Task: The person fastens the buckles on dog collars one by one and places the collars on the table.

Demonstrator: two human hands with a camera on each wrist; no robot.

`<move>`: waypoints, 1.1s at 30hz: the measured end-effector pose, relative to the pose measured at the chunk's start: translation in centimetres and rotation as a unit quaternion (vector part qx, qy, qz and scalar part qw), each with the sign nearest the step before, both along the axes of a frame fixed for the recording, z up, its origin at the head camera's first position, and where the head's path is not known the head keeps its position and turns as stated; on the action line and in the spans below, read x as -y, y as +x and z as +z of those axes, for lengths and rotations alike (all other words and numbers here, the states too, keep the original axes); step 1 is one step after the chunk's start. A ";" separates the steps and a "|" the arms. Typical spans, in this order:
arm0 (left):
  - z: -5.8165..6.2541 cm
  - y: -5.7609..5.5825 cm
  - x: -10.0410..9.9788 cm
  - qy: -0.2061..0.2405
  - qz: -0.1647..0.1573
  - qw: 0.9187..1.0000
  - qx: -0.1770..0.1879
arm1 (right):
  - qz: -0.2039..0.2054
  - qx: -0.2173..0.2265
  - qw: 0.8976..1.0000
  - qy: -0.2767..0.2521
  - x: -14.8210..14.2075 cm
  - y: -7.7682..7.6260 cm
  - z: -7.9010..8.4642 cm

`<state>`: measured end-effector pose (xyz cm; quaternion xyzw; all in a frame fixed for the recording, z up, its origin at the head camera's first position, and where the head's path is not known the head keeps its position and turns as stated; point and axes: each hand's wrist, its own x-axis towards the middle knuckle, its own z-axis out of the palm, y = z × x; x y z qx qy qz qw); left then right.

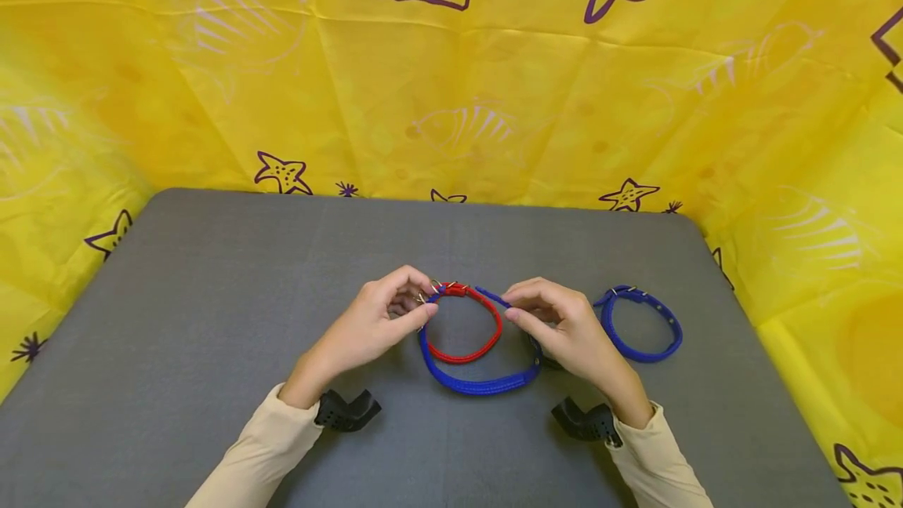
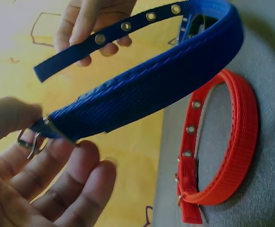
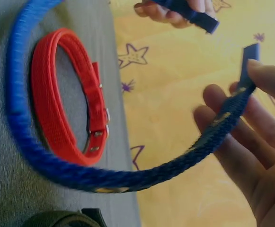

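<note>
A blue collar (image 1: 481,386) hangs unbuckled in a loop between both hands, over the table. My left hand (image 1: 381,321) pinches its buckle end between thumb and fingers; the metal buckle (image 2: 32,144) and a ring show there in the left wrist view. The free end, lined with metal eyelets (image 2: 126,26), is pinched by my right hand (image 1: 570,329). Behind this loop a red collar (image 1: 462,359) stands on the table, fastened into a ring, with its buckle at the far side. In the head view the blue loop overlaps it.
Right of my right hand, a second blue collar (image 1: 640,357) sits fastened on the grey table (image 1: 282,257). A dark collar (image 3: 64,219) lies near the right hand, mostly hidden in the head view. Yellow patterned cloth (image 1: 451,100) hangs behind and along both sides.
</note>
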<state>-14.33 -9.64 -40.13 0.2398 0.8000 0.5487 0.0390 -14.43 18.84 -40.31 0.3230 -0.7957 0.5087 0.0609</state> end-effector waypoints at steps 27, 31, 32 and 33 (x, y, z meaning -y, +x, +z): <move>0.0 0.7 -0.8 -0.098 -0.081 0.990 -0.059 | 0.061 -0.032 0.996 0.058 0.8 0.1 -0.6; 0.1 0.7 -0.8 -0.099 -0.077 0.990 -0.061 | 0.056 -0.042 0.996 0.059 0.9 0.1 -0.6; 0.1 0.7 -0.7 -0.099 -0.076 0.990 -0.060 | 0.055 -0.046 0.996 0.058 0.9 0.1 -0.6; 0.1 0.7 -0.7 -0.099 -0.076 0.990 -0.059 | 0.053 -0.048 0.996 0.058 1.0 0.0 -0.6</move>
